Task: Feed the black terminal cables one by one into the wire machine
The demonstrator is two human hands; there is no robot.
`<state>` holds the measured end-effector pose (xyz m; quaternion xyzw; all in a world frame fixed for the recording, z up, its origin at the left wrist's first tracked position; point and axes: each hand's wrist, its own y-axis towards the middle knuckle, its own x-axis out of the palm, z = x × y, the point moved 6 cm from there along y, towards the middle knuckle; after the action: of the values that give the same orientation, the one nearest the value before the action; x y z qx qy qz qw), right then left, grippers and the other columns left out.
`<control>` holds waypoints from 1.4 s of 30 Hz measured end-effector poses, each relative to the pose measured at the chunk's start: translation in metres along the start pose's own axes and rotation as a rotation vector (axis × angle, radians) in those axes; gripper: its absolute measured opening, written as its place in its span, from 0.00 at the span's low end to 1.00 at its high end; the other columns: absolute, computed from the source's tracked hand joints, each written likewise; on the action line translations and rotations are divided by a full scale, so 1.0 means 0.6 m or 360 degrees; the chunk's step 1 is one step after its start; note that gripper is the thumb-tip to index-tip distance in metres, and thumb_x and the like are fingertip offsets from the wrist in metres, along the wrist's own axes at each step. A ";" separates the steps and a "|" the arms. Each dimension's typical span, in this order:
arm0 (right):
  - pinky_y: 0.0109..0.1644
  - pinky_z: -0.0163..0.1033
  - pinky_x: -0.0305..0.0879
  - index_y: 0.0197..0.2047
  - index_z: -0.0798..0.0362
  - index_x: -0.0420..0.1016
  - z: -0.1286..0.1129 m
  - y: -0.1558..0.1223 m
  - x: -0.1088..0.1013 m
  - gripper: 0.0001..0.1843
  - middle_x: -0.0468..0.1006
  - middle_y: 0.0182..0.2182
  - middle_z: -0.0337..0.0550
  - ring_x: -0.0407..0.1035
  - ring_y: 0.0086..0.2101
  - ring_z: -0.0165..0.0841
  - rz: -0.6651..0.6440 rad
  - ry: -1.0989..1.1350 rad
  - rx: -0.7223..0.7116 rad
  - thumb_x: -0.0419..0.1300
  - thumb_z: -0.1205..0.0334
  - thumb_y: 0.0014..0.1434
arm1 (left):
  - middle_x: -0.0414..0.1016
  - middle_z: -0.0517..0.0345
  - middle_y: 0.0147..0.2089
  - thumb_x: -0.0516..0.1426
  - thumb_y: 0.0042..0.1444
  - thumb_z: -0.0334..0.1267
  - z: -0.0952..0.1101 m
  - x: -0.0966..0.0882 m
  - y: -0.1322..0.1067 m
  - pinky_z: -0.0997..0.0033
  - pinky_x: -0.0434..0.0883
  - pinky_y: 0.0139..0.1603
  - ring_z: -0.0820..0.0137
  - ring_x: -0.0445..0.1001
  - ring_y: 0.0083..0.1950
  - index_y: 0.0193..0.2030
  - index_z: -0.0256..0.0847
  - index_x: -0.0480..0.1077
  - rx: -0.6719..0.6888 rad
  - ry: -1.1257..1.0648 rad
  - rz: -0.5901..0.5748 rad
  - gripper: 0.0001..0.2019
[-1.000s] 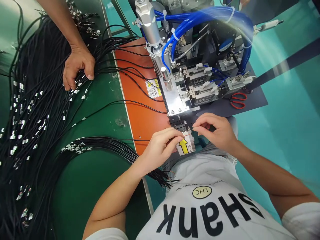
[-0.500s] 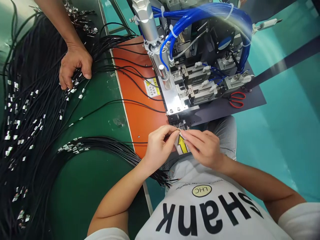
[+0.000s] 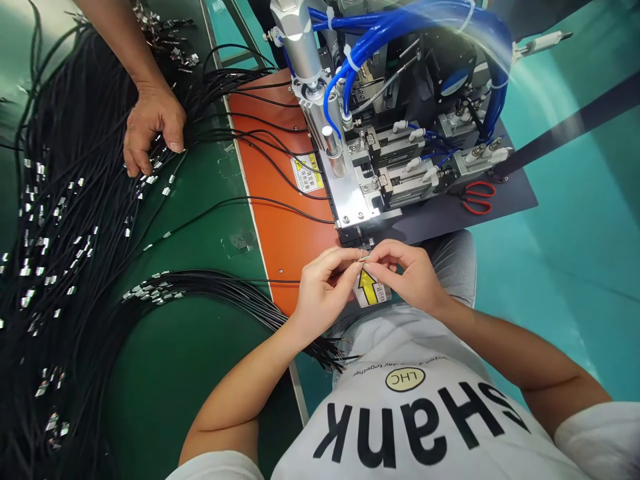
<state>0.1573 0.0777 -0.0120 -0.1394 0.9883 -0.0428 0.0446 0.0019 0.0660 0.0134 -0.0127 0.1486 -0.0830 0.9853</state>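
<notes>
My left hand [image 3: 323,290] and my right hand [image 3: 407,275] meet fingertip to fingertip just in front of the small press machine [image 3: 360,180]. Both pinch a thin wire end with a small metal piece [image 3: 364,256] between them, right above a white label with a yellow arrow [image 3: 371,288]. A bundle of black cables [image 3: 225,293] runs from the green table under my left forearm to my lap.
Another person's hand [image 3: 150,130] rests on a big heap of black cables with metal tips [image 3: 55,220] at the upper left. Blue air hoses [image 3: 400,33] loop over the machine. Red scissors [image 3: 477,198] lie on the dark mat at the right. An orange plate [image 3: 280,213] lies beside the machine.
My right hand drew in from the machine's front to meet my left hand, and both now pinch the wire end together. The other person's hand shifted slightly on the cables.
</notes>
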 end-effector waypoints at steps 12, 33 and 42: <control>0.32 0.37 0.60 0.32 0.51 0.75 -0.013 0.001 0.004 0.05 0.74 0.30 0.38 0.65 0.30 0.29 -0.0029 -0.0113 -0.0136 0.63 0.65 0.60 | 0.77 0.56 0.36 0.67 0.52 0.36 -0.031 0.000 0.017 0.76 0.70 0.30 0.77 0.72 0.30 0.35 0.37 0.78 -0.0553 -0.0776 -0.0179 0.06; 0.33 0.38 0.64 0.32 0.51 0.75 -0.002 -0.001 0.017 0.04 0.75 0.31 0.39 0.66 0.30 0.30 0.0126 -0.0228 -0.0211 0.62 0.65 0.60 | 0.74 0.62 0.27 0.67 0.52 0.38 -0.055 0.006 0.008 0.77 0.64 0.27 0.80 0.65 0.25 0.34 0.38 0.77 -0.0666 -0.0881 -0.0029 0.06; 0.35 0.39 0.67 0.43 0.48 0.81 -0.005 -0.004 -0.011 0.07 0.80 0.38 0.41 0.71 0.33 0.32 0.0106 -0.0326 -0.0036 0.64 0.61 0.61 | 0.74 0.60 0.25 0.67 0.51 0.41 -0.051 0.006 0.007 0.77 0.67 0.24 0.78 0.67 0.23 0.32 0.37 0.76 -0.0666 -0.0669 0.0003 0.09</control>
<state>0.1642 0.0776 -0.0083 -0.1106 0.9831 -0.0158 0.1451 -0.0030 0.0698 -0.0172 -0.2323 -0.0448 -0.0453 0.9706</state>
